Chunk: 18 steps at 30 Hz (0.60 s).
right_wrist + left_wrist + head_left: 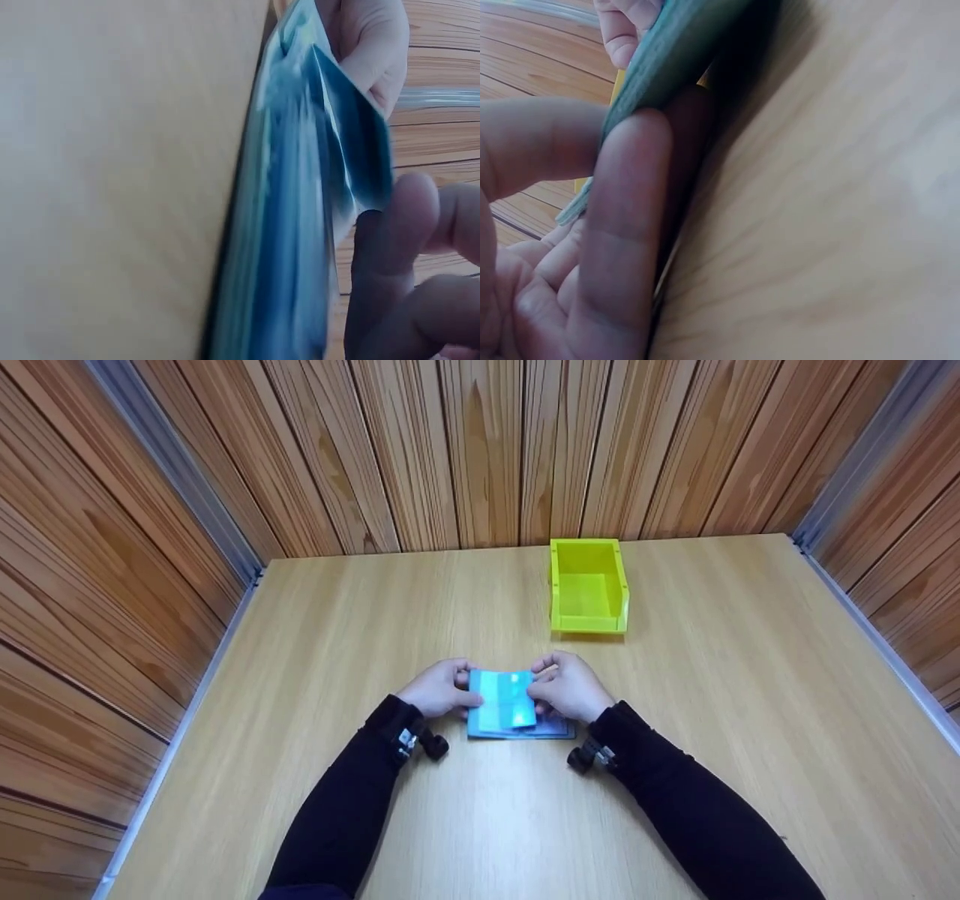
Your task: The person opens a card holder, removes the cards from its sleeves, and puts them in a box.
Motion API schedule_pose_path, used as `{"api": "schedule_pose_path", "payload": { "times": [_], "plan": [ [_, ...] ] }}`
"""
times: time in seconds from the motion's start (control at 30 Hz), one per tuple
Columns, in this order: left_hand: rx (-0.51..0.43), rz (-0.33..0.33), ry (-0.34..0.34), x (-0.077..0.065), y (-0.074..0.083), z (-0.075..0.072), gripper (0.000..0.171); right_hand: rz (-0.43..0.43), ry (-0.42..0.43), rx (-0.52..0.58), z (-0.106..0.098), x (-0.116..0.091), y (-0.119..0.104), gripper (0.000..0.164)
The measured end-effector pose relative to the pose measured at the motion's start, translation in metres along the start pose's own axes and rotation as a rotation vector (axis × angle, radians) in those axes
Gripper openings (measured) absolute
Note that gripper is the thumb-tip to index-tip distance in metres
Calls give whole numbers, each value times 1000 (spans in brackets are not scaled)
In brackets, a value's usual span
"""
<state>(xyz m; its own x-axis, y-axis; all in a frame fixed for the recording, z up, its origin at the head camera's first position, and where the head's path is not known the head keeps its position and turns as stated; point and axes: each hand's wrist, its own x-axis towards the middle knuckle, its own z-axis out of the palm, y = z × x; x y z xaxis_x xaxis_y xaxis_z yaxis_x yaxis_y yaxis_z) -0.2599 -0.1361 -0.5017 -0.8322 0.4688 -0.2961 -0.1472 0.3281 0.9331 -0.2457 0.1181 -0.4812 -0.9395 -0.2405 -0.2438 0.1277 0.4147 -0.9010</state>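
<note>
A small light-blue booklet with glossy leaves lies between both hands, a glossy leaf raised over its darker blue lower part. At its left edge my left hand grips it, thumb on top. The left wrist view has fingers under the green-blue edge, which is lifted from the table. My right hand pinches the raised leaf's right edge between thumb and finger. In the right wrist view this leaf stands away from the thick stack of page edges.
A yellow open-front bin stands behind the booklet, slightly to the right, close to the wood-panel back wall. The light wooden table has metal strips along its sides. Small black cameras are strapped at both wrists.
</note>
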Motion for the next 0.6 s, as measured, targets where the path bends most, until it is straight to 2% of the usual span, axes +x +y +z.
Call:
{"api": "schedule_pose_path", "payload": {
  "times": [0.27, 0.6],
  "plan": [
    [-23, -12, 12, 0, 0, 3, 40, -28, 108, -89, -14, -1, -2, 25],
    [-15, 0, 20, 0, -1, 2, 39, -24, 184, -70, -37, -4, -16, 21]
  ]
}}
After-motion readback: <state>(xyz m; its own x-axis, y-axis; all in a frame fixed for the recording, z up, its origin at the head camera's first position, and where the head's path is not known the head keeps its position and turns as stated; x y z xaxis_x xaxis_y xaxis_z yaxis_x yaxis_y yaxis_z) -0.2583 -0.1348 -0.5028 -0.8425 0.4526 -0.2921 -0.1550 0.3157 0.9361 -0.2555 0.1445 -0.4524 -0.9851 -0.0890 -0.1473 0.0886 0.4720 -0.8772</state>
